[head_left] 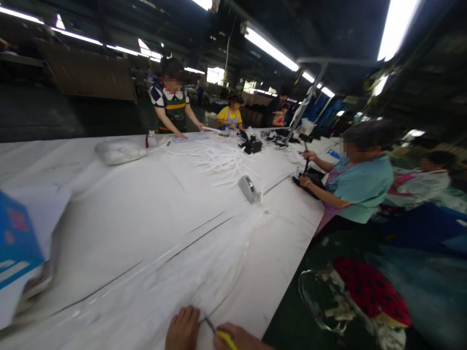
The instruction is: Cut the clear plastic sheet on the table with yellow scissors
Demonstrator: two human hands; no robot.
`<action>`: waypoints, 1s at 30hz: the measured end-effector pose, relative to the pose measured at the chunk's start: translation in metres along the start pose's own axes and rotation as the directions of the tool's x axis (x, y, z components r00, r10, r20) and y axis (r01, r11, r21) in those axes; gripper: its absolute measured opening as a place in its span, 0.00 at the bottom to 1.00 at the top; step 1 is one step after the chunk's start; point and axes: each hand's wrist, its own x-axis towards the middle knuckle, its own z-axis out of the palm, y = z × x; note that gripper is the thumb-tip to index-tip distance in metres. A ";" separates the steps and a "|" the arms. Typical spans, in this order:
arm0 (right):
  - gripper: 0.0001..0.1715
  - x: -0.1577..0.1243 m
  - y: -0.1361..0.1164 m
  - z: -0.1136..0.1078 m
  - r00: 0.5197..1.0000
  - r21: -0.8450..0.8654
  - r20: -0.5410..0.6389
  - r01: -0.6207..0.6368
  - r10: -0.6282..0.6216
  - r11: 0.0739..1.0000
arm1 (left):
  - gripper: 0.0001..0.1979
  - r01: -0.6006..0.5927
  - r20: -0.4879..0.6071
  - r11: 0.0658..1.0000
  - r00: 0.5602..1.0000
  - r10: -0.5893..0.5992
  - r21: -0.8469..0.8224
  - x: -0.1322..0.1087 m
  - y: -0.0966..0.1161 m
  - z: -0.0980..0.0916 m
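Observation:
A clear plastic sheet (182,272) lies spread over the near part of the white table. My left hand (183,329) presses on it at the bottom of the view, fingers curled together over the plastic near its edge. Just to the right, my right hand (241,338) is closed round a yellow-handled cutter (226,339). Its narrow dark blade points up and left, close to the left hand's fingers and the sheet. The lower parts of both hands fall outside the picture.
A grey tape dispenser (248,188) stands mid-table (120,214), before white strips (222,158). At left is a blue-and-white box (18,238). Co-workers stand around the table; one in a teal top (365,189) handles black pieces. A red, black-spotted item (372,289) lies below the right edge.

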 end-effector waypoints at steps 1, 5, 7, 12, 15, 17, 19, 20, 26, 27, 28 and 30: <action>0.26 -0.003 0.002 0.009 0.998 0.034 0.037 -0.050 0.049 0.998 | 0.11 -0.015 0.037 1.000 0.999 0.016 -0.020 0.003 0.002 -0.009; 0.40 -0.017 -0.001 0.024 0.984 0.137 0.115 -0.148 0.133 0.979 | 0.09 -0.018 0.113 0.999 0.993 0.023 -0.040 0.017 0.010 -0.034; 0.41 -0.020 -0.008 0.024 0.982 0.132 0.124 -0.158 0.141 0.979 | 0.08 -0.017 0.135 0.999 0.991 0.022 -0.035 0.019 0.011 -0.038; 0.41 -0.016 -0.018 0.026 0.977 0.150 0.109 -0.200 0.185 0.968 | 0.06 -0.025 0.131 0.999 0.991 0.030 -0.041 0.017 0.011 -0.038; 0.40 -0.009 -0.019 0.029 0.979 0.151 0.073 -0.199 0.190 0.968 | 0.06 -0.038 0.117 0.998 0.992 0.043 -0.047 0.018 0.012 -0.037; 0.40 -0.006 -0.019 0.031 0.979 0.145 0.073 -0.199 0.190 0.969 | 0.06 -0.042 0.108 0.998 0.993 0.047 -0.048 0.018 0.012 -0.037; 0.38 -0.005 -0.021 0.033 0.982 0.140 0.075 -0.183 0.174 0.973 | 0.07 -0.040 0.103 0.998 0.994 0.044 -0.048 0.018 0.013 -0.037; 0.37 -0.005 -0.022 0.034 0.984 0.139 0.071 -0.171 0.162 0.975 | 0.07 -0.037 0.102 0.998 0.994 0.042 -0.048 0.017 0.013 -0.037; 0.34 -0.003 -0.026 0.047 0.977 0.141 -0.012 -0.210 0.214 0.967 | 0.06 -0.026 0.113 0.998 0.993 0.033 -0.060 0.016 0.013 -0.038; 0.33 -0.003 -0.026 0.048 0.969 0.154 -0.022 -0.240 0.246 0.958 | 0.06 -0.024 0.117 0.998 0.993 0.031 -0.062 0.015 0.013 -0.039; 0.33 -0.003 -0.027 0.049 0.961 0.167 -0.025 -0.267 0.274 0.949 | 0.06 -0.022 0.122 0.998 0.992 0.029 -0.064 0.015 0.013 -0.039; 0.33 -0.005 -0.027 0.048 0.960 0.177 -0.017 -0.273 0.280 0.946 | 0.05 -0.018 0.135 0.998 0.990 0.026 -0.065 0.014 0.013 -0.040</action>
